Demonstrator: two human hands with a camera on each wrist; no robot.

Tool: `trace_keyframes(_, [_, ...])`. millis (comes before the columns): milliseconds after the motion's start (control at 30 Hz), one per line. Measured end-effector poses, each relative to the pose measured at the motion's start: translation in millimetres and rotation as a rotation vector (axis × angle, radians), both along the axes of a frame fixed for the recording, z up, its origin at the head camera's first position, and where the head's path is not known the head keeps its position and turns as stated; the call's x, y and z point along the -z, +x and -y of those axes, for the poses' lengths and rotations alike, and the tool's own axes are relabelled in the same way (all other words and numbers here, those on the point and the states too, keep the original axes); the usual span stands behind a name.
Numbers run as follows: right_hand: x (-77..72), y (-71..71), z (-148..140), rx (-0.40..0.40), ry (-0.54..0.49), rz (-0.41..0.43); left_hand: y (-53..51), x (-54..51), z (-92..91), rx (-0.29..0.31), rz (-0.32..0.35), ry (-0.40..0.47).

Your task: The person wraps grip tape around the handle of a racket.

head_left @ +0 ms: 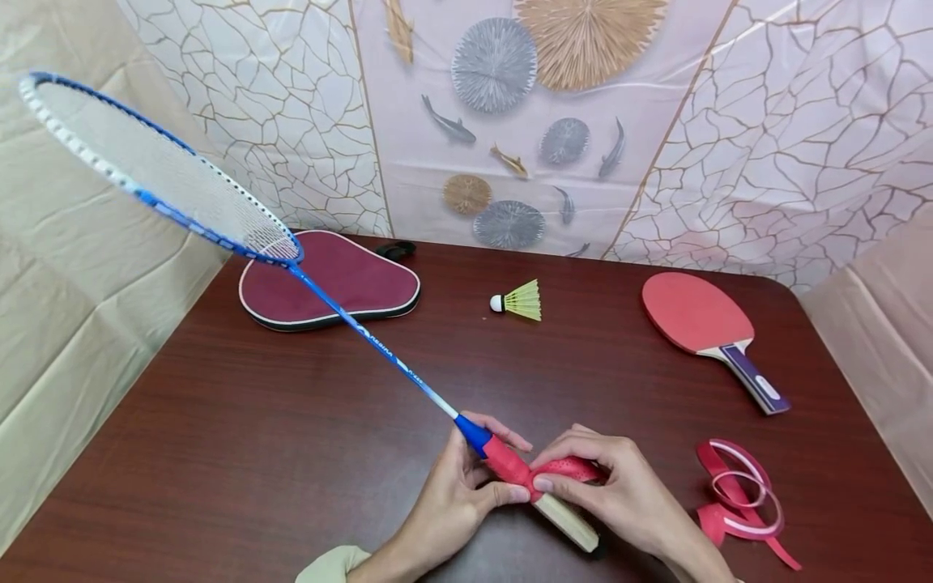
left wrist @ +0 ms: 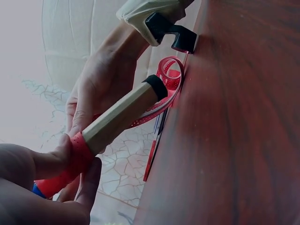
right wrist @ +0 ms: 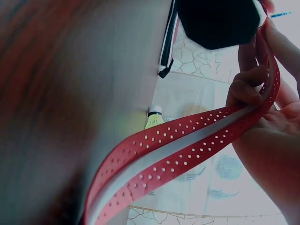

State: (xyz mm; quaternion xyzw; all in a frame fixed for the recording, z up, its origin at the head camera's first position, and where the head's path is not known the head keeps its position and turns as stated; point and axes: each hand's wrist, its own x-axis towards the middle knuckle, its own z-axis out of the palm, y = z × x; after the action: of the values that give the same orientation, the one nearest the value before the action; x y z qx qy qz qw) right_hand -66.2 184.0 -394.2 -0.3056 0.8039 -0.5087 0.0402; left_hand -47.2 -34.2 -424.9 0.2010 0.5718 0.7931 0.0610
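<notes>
A blue and white badminton racket (head_left: 379,348) slants up to the left, its head raised above the table. Red perforated grip tape (head_left: 508,461) covers the upper handle below the blue cone; the lower handle (left wrist: 123,112) is bare wood with a black end cap. My left hand (head_left: 455,494) holds the racket at the wrapped part, thumb along the tape's lower edge. With thumb and fingers my right hand (head_left: 612,478) pinches the tape right where it meets the handle. In the right wrist view the loose tape (right wrist: 173,145) runs from that hand, a pale strip along its middle.
On the table (head_left: 291,421), coiled red tape (head_left: 743,494) lies at the right. A red table tennis bat (head_left: 696,316) rests behind it. A yellow shuttlecock (head_left: 521,301) lies at the back middle, and a maroon bat case (head_left: 328,279) at the back left. Patterned cloth (head_left: 525,121) hangs behind.
</notes>
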Motion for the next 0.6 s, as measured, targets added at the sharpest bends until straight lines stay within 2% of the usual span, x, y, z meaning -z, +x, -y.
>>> trace_keyframes(200, [-1.0,1.2,1.0,0.008,-0.002,0.020,-0.5,-1.1,1.2,-0.001,0.039,0.002])
trace_keyframes(400, [-0.5,1.7,3.0,0.021,-0.018,0.001,-1.1,-2.6,2.3,0.027,0.030,0.014])
trace_keyframes(600, [-0.6,2.7,3.4,0.041,-0.026,0.028,1.3,-0.8,1.2,0.018,0.073,0.060])
